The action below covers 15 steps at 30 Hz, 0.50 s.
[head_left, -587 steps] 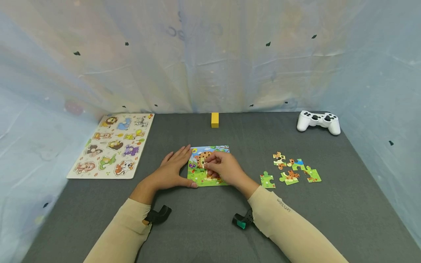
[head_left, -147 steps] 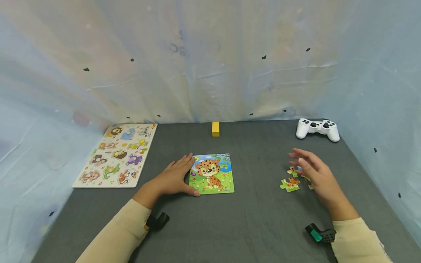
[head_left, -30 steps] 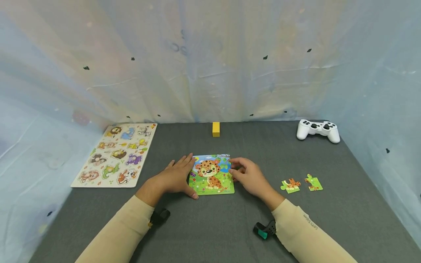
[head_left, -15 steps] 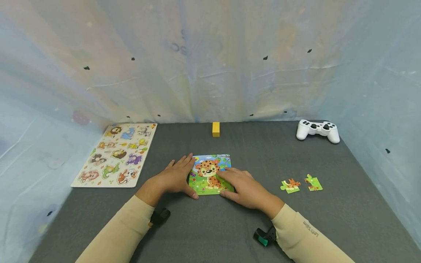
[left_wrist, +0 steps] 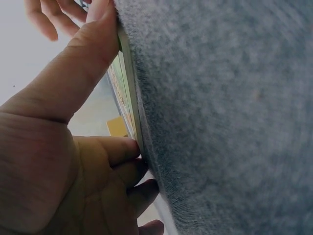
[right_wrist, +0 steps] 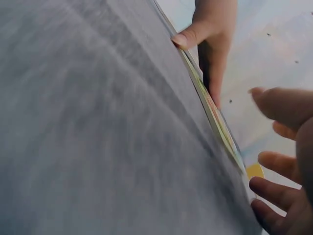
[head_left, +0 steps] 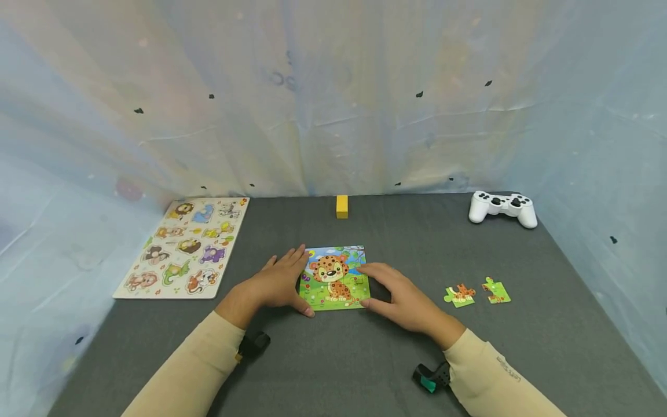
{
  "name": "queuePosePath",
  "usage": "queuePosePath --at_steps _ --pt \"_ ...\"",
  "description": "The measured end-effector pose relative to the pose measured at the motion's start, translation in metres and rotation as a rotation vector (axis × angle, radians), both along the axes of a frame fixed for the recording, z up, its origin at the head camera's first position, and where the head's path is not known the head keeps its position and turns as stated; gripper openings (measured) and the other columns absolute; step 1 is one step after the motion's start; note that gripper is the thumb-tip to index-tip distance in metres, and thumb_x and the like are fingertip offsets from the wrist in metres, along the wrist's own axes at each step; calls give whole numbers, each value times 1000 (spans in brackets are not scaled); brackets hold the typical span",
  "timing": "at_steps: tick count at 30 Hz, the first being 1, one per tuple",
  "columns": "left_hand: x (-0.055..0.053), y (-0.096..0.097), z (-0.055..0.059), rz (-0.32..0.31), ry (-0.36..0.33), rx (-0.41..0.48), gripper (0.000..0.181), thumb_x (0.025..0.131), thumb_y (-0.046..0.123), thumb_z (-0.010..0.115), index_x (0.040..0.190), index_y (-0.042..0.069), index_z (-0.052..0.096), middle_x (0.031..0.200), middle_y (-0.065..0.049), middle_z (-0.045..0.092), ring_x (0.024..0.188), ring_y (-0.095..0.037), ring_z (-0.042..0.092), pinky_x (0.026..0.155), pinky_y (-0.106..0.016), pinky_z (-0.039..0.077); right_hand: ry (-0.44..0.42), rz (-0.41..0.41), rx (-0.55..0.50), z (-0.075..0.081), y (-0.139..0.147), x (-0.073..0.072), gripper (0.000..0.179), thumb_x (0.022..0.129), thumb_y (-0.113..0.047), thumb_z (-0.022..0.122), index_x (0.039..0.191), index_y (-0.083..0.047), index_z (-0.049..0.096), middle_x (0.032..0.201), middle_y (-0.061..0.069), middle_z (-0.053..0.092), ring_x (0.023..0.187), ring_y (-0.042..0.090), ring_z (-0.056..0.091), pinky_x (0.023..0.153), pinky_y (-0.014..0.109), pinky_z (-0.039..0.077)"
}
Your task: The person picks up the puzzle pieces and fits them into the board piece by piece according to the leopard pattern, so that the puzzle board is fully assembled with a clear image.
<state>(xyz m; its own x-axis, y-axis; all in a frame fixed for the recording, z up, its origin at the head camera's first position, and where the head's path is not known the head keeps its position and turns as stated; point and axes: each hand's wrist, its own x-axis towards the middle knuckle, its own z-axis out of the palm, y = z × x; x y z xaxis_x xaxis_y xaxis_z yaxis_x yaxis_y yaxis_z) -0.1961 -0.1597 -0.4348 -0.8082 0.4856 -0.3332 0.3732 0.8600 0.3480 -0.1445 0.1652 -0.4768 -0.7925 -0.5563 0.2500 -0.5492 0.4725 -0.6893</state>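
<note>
In the head view a square leopard jigsaw puzzle (head_left: 333, 277) lies flat on the dark table. My left hand (head_left: 276, 284) rests along its left side, fingers spread, thumb at the lower left corner; the left wrist view has thumb and fingertips at the edge of the board (left_wrist: 128, 90). At the right side, my right hand (head_left: 398, 295) has its fingers extended and parted, tips overlapping the border in the head view. Nothing shows between those fingers in the right wrist view. Two loose pieces, one with leopard paws (head_left: 460, 295) and one mostly green (head_left: 496, 291), lie farther right.
A cream animal peg board (head_left: 182, 249) lies at the left. Toward the back stand a yellow block (head_left: 341, 207) and a white game controller (head_left: 502, 208). Pale plastic sheeting (head_left: 333, 104) rises behind the table and along both sides.
Several loose pieces at the right have gone down to two, and the leopard picture has filled in. My right hand pressed on the puzzle's right part, then drew back rightward. My left hand stays put.
</note>
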Motion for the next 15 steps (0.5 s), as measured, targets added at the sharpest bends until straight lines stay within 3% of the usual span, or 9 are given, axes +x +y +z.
queuePosePath --at_steps 5,11,15 --pt "-1 0 0 -2 -1 -12 142 76 61 97 175 2 14 181 -18 5 165 -39 7 127 -66 6 -44 -64 -82 1 23 7 63 104 -33 79 159 -13 57 156 -1 56 146 21 51 115 57 44" --pt "-1 1 1 -6 -5 -11 142 76 61 97 175 2 14 181 -17 5 165 -39 7 127 -67 6 -124 -98 -182 2 57 17 62 103 -20 81 158 -6 56 151 12 61 137 28 60 111 48 49" --pt "0 1 0 0 -6 -13 141 76 61 97 175 3 14 181 -17 5 165 -38 6 127 -66 6 -193 -84 -269 2 82 19 55 107 -8 72 159 1 52 148 21 61 130 35 65 104 36 55"
